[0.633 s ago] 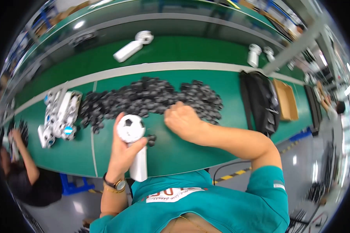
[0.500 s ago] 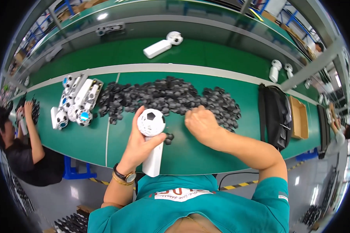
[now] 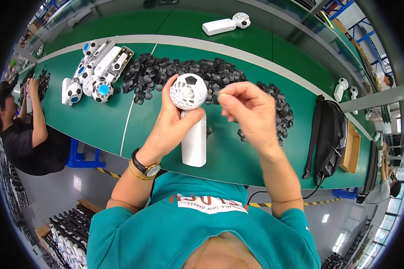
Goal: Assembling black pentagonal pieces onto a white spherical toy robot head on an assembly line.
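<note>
My left hand (image 3: 173, 121) is wrapped round a white handheld fan (image 3: 194, 143). Its round head looks like a football, with a white grille and a black pentagon patch near the top, and its handle points down toward me. Just right of the fan head, my right hand (image 3: 251, 110) is raised with thumb and index finger pinched. A small dark piece (image 3: 215, 97), seemingly a black pentagon patch, shows at those fingertips, apart from the fan. Behind both hands spreads a pile of black pentagon pieces (image 3: 217, 67).
Several football-headed fans (image 3: 89, 83) lie together at the left. Another fan (image 3: 220, 27) rests on the far green surface. A black bag (image 3: 330, 139) and an open cardboard box (image 3: 352, 148) are at the right. A co-worker (image 3: 24, 127) works at the left.
My right hand has lifted from the pile and come beside the fan head, fingers pinched. The fan's head has turned, so its black patch sits higher. The view has shifted.
</note>
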